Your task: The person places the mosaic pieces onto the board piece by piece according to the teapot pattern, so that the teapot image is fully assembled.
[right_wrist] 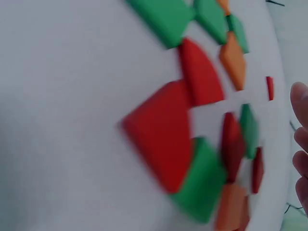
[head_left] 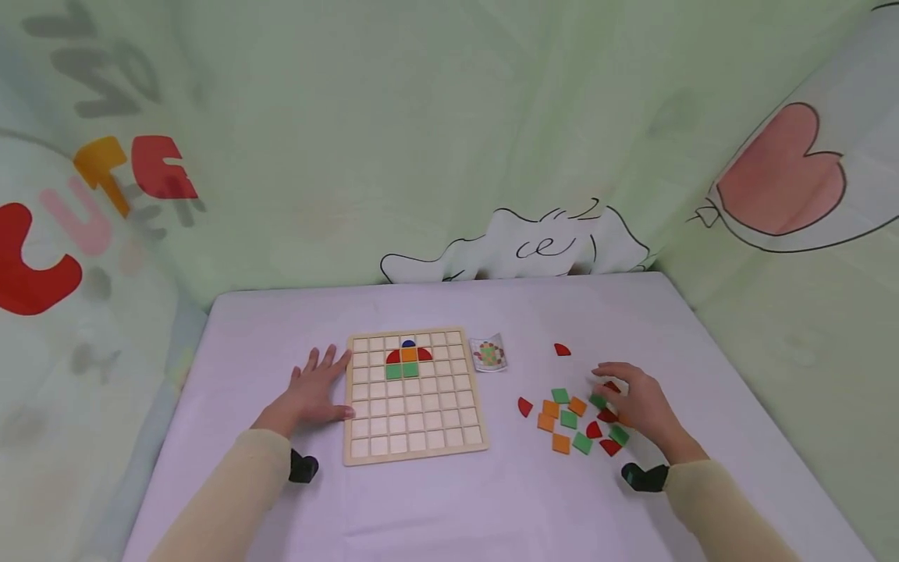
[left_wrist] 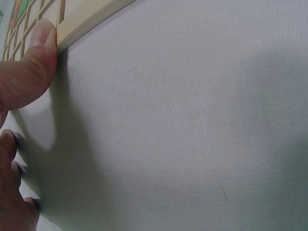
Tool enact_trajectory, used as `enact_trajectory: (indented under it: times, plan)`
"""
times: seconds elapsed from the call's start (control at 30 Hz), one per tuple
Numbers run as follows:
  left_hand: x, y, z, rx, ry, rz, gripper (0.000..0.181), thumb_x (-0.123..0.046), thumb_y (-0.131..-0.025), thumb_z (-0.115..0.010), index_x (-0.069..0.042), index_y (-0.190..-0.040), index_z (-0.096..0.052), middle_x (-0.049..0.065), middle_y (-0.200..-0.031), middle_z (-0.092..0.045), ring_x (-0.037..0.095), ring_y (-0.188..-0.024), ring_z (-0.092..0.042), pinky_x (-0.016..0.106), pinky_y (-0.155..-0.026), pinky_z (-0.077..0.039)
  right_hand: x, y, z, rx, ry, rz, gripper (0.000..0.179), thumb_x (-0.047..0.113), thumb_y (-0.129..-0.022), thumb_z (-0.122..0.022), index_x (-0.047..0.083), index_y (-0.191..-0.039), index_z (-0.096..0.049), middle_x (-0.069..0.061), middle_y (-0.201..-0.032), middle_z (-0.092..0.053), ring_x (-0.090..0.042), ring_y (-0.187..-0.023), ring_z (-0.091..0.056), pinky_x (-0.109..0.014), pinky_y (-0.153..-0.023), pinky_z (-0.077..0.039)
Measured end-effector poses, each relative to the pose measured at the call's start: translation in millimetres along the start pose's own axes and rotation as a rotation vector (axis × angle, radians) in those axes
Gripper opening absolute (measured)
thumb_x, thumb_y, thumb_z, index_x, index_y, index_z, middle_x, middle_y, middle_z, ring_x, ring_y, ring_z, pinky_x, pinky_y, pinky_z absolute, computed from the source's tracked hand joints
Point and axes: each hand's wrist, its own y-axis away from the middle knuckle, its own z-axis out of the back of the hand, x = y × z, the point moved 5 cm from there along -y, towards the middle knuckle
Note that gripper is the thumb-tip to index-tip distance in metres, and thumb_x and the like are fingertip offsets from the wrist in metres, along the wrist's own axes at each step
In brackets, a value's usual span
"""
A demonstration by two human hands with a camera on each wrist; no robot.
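A wooden grid board [head_left: 414, 465] lies left of centre on the table in the head view. Its upper cells hold a blue piece [head_left: 409, 343], an orange square [head_left: 409, 355], red quarter-circles on both sides, and two green squares [head_left: 403, 371]. My left hand [head_left: 309, 396] spreads its fingers at the board's left edge, and the left wrist view has the thumb [left_wrist: 41, 53] on the frame. Over the loose tiles, my right hand [head_left: 639, 402] hovers with thumb and forefinger apart. No held tile shows. Below it lie red quarter-circles [right_wrist: 163, 132] and green squares [right_wrist: 166, 19].
A small picture card [head_left: 488, 353] of a patterned shape sits against the board's right side. Loose orange squares [head_left: 560, 443] lie among the other tiles, and one red quarter-circle [head_left: 562, 350] lies apart farther back. Fabric walls [head_left: 316, 156] border the table.
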Motion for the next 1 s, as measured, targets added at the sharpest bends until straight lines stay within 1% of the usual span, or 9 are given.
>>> enact_trajectory:
  times: [0.1,0.23,0.43,0.63,0.73,0.83,1.0]
  plan:
    - [1.5,0.9,0.1,0.001,0.004,0.008,0.106,-0.035,-0.084,-0.083,-0.006,-0.163,-0.02,0.026,-0.17,-0.006,0.052,-0.156,0.003,0.074,-0.121,-0.006,-9,6.2,-7,-0.011,0.025,0.0,0.034,0.015,-0.096,-0.072,0.001,-0.127,-0.068,-0.027,-0.139,-0.057,-0.047,-0.125,-0.052,-0.058,-0.096,-0.056]
    - [1.9,1.6,0.5,-0.006,0.0,0.007,0.107,-0.036,-0.083,-0.084,-0.006,-0.163,-0.02,0.026,-0.17,-0.008,0.052,-0.156,0.001,0.074,-0.121,-0.007,-16,11.5,-11,-0.047,0.076,0.009,0.033,0.016,-0.092,-0.076,-0.002,-0.119,-0.072,-0.029,-0.134,-0.058,-0.046,-0.117,-0.056,-0.054,-0.088,-0.06]
    - [0.8,2.2,1.7,-0.009,-0.004,0.002,0.107,-0.036,-0.083,-0.084,-0.006,-0.163,-0.02,0.027,-0.17,-0.008,0.053,-0.155,0.001,0.075,-0.12,-0.008,-20,12.2,-15,-0.071,0.118,0.006,0.031,0.016,-0.088,-0.08,-0.003,-0.112,-0.074,-0.031,-0.131,-0.058,-0.049,-0.118,-0.051,-0.056,-0.088,-0.059]
    - [-0.7,3.0,2.1,-0.005,0.006,0.008,0.108,-0.036,-0.082,-0.085,-0.006,-0.163,-0.021,0.027,-0.17,-0.009,0.053,-0.155,0.0,0.075,-0.121,-0.008,-18,10.2,-17,-0.098,0.138,0.024,0.029,0.012,-0.087,-0.081,-0.004,-0.109,-0.074,-0.031,-0.129,-0.058,-0.048,-0.116,-0.052,-0.053,-0.085,-0.061]
    - [-1.2,3.2,1.6,-0.004,0.012,0.012,0.108,-0.036,-0.081,-0.086,-0.006,-0.163,-0.021,0.027,-0.17,-0.009,0.053,-0.156,0.001,0.074,-0.121,-0.007,-18,10.1,-16,-0.085,0.128,0.032,0.029,0.011,-0.088,-0.079,-0.004,-0.112,-0.074,-0.032,-0.131,-0.056,-0.049,-0.119,-0.05,-0.055,-0.086,-0.06]
    - [-2.0,3.7,1.6,-0.005,0.011,0.01,0.108,-0.036,-0.081,-0.086,-0.006,-0.163,-0.022,0.027,-0.17,-0.009,0.053,-0.156,0.0,0.074,-0.121,-0.007,-20,10.2,-16,-0.064,0.113,0.022,0.03,0.011,-0.089,-0.078,-0.003,-0.115,-0.073,-0.032,-0.135,-0.054,-0.05,-0.122,-0.047,-0.056,-0.088,-0.059]
    - [-3.3,4.2,2.3,-0.008,0.009,0.003,0.108,-0.035,-0.081,-0.086,-0.005,-0.163,-0.022,0.027,-0.169,-0.009,0.053,-0.155,0.0,0.075,-0.12,-0.008,-23,8.8,-16,-0.053,0.102,0.016,0.031,0.012,-0.09,-0.078,-0.004,-0.115,-0.072,-0.033,-0.136,-0.052,-0.051,-0.123,-0.046,-0.057,-0.09,-0.058]
